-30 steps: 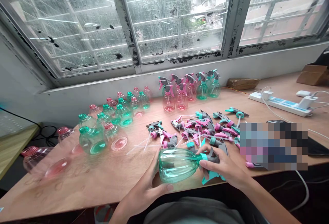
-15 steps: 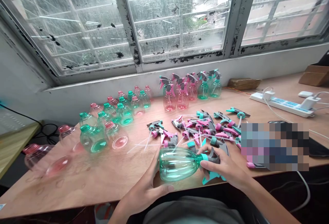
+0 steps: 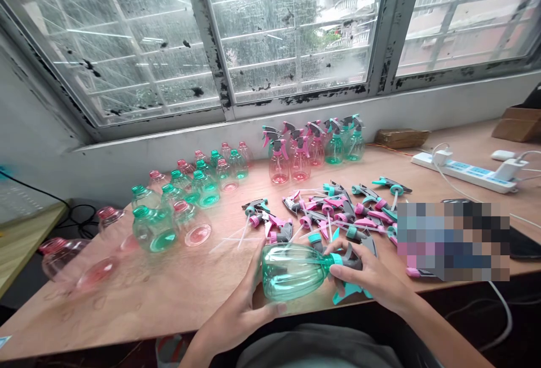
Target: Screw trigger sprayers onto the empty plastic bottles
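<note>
A clear green spray bottle [image 3: 291, 271] lies sideways between my hands, its base to the left and its neck to the right. My left hand [image 3: 249, 295] is wrapped round the base end. At the neck, my right hand [image 3: 359, 266] has its fingers closed on the turquoise collar of the grey and turquoise spray head [image 3: 353, 289]. Part of that head is hidden behind the fingers. Just beyond the bottle, loose pink, turquoise and grey spray heads [image 3: 327, 204] lie in a pile, several with thin white tubes.
Open pink and green bottles [image 3: 154, 227] stand in rows at the left. Bottles with spray heads [image 3: 300, 159] stand at the back by the window. A power strip [image 3: 465, 172] with cables and a brown package [image 3: 401, 138] are at the right. A blurred patch hides part of the right side.
Almost nothing differs. The bottle and both hands stay in nearly the same place, with the right hand's fingers still on the collar.
</note>
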The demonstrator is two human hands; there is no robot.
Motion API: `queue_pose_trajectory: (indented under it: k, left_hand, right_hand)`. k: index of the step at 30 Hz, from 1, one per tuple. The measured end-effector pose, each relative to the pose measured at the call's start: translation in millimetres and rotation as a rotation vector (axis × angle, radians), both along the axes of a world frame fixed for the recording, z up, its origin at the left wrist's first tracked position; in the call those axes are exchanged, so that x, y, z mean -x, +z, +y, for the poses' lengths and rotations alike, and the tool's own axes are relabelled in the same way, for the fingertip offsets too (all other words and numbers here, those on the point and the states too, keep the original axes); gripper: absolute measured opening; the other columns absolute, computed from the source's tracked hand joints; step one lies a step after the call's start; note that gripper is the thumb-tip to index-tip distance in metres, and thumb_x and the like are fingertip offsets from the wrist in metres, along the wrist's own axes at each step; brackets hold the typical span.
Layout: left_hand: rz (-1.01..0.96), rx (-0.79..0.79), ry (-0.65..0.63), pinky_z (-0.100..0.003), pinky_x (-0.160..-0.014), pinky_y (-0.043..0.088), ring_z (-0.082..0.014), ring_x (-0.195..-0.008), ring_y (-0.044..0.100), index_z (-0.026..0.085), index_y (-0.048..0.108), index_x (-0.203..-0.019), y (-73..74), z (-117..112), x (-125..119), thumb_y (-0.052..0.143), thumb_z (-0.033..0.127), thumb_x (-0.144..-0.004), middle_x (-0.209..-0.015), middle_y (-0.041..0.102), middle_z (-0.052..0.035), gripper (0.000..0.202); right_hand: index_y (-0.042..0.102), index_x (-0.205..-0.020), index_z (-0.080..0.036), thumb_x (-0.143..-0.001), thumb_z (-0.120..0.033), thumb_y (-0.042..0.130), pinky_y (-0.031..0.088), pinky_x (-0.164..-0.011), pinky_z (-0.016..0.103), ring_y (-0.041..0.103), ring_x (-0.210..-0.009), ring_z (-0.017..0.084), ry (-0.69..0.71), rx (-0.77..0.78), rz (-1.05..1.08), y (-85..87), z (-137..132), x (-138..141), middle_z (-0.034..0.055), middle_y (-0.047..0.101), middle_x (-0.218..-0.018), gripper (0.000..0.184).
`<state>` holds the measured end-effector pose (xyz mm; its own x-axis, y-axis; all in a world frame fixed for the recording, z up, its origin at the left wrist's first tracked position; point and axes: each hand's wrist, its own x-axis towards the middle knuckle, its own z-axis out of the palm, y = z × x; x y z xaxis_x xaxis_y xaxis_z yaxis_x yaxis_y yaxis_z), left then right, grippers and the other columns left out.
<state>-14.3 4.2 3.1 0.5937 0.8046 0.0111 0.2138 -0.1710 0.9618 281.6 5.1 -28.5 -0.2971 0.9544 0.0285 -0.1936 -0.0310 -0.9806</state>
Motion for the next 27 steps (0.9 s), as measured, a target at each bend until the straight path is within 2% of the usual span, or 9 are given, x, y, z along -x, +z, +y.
queue_pose_trajectory:
  k: [5,9,14,20,27]
  left_hand:
    - [-0.012,0.019,0.001,-0.047,-0.132,0.016,-0.0306,-0.162,0.01,0.038,-0.012,-0.164,-0.4,-0.8,-0.3,0.074,0.031,-0.094,-0.177,0.001,-0.0026,0.111]
    - [-0.015,0.046,0.013,-0.047,-0.132,0.015,-0.0316,-0.162,0.007,0.038,-0.01,-0.164,-1.7,-0.2,0.2,0.071,0.033,-0.096,-0.178,0.001,-0.0014,0.106]
    - [0.017,-0.018,0.02,-0.047,-0.132,0.017,-0.0317,-0.162,0.011,0.038,-0.008,-0.165,-0.9,-0.2,0.2,0.071,0.032,-0.096,-0.177,0.005,-0.0026,0.104]
    - [-0.022,-0.03,0.008,-0.048,-0.132,0.017,-0.0301,-0.163,0.007,0.041,-0.01,-0.164,-5.6,-1.3,1.0,0.067,0.031,-0.099,-0.177,0.009,-0.0013,0.101]
    - [-0.052,0.072,-0.016,-0.046,-0.132,0.015,-0.0313,-0.162,0.009,0.036,-0.005,-0.165,-3.3,1.1,-0.1,0.072,0.035,-0.095,-0.177,0.008,-0.0028,0.104]
  right_hand:
    - [0.06,-0.102,-0.021,-0.085,-0.041,0.083,0.059,-0.061,0.031,0.071,-0.057,0.017,0.025,0.007,0.01,-0.1,-0.7,-0.6,-0.0051,0.071,-0.066,0.034]
    - [0.06,-0.101,-0.022,-0.085,-0.041,0.083,0.06,-0.062,0.032,0.071,-0.057,0.018,0.022,0.014,-0.009,1.9,-1.3,-0.1,-0.0049,0.071,-0.064,0.034]
    - [0.06,-0.101,-0.022,-0.085,-0.04,0.083,0.06,-0.063,0.033,0.071,-0.057,0.018,0.022,0.016,-0.017,3.2,-1.6,-0.3,-0.0051,0.071,-0.063,0.033]
    - [0.061,-0.102,-0.022,-0.086,-0.038,0.083,0.059,-0.063,0.03,0.072,-0.059,0.017,0.044,0.016,-0.012,1.2,-0.4,-1.6,-0.0053,0.072,-0.067,0.032]
    - [0.06,-0.101,-0.022,-0.086,-0.04,0.082,0.056,-0.063,0.029,0.071,-0.059,0.018,0.039,0.003,-0.04,3.1,-0.9,-0.7,-0.0049,0.072,-0.065,0.033]
